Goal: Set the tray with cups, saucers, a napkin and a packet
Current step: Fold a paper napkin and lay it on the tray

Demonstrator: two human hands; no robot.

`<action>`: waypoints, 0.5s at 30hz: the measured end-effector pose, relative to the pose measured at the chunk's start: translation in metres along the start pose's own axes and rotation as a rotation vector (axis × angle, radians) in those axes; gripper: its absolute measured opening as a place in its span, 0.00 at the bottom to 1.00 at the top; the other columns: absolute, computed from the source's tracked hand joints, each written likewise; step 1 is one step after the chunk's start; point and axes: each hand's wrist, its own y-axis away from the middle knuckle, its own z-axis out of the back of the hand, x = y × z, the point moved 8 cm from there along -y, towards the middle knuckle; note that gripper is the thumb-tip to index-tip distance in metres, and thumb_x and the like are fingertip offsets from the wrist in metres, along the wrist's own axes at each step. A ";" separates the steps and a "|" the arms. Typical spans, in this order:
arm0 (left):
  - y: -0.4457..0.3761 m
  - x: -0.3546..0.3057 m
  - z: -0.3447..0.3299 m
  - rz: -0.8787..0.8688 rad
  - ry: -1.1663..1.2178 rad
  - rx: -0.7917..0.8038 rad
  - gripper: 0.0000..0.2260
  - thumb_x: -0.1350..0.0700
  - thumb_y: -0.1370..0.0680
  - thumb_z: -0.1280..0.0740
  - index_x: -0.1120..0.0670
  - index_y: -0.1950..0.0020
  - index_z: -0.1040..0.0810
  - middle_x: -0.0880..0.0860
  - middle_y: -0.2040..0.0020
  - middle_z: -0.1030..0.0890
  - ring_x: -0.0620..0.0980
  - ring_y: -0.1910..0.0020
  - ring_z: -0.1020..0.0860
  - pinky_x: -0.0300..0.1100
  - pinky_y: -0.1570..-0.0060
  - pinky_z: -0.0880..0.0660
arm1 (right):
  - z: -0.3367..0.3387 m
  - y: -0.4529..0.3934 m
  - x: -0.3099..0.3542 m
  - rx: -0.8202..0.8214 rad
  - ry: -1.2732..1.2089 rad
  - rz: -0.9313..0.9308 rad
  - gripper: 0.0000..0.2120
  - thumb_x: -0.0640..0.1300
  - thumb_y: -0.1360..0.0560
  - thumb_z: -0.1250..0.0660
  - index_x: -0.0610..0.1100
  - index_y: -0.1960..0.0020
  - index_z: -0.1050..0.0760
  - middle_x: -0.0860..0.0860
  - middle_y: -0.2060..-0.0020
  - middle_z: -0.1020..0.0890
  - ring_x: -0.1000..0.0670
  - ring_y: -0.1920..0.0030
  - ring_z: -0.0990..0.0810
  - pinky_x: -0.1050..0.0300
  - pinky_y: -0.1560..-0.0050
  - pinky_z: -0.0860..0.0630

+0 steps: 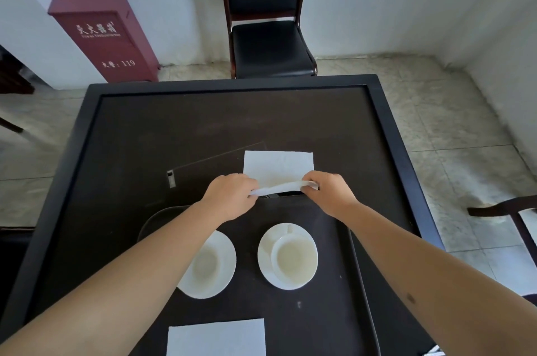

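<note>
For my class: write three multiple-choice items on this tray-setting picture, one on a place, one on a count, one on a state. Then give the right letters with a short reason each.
1. Where does the flat napkin nearest the camera lie?
A. on the tray, in front of the saucers
B. on the chair seat
C. on the floor tiles

2. How many saucers carry a cup?
A. one
B. two
C. four

3. What are the hands doing?
A. resting flat on the table
B. both pinching one white strip
C. each lifting a cup

Key:
1 A: the near napkin lies on the tray, in front of both saucers.
2 B: the left saucer and the right saucer each hold a cup.
3 B: the left hand and the right hand pinch the ends of the white strip.
</note>
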 end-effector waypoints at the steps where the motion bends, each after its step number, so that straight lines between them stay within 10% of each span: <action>1: -0.002 0.005 0.001 0.033 0.039 -0.002 0.09 0.53 0.22 0.36 0.53 0.61 0.29 0.49 0.62 0.26 0.52 0.63 0.26 0.42 0.69 0.35 | 0.002 -0.002 -0.002 -0.001 -0.023 -0.024 0.06 0.48 0.23 0.32 0.53 0.46 0.22 0.55 0.58 0.20 0.53 0.62 0.21 0.59 0.63 0.24; 15: -0.060 0.042 -0.002 0.419 0.464 -0.197 0.17 0.54 0.23 0.36 0.46 0.34 0.29 0.53 0.45 0.21 0.51 0.53 0.23 0.47 0.60 0.25 | 0.005 -0.039 -0.037 -0.205 -0.178 -0.307 0.25 0.44 0.23 0.34 0.51 0.27 0.35 0.55 0.55 0.21 0.54 0.56 0.22 0.61 0.62 0.28</action>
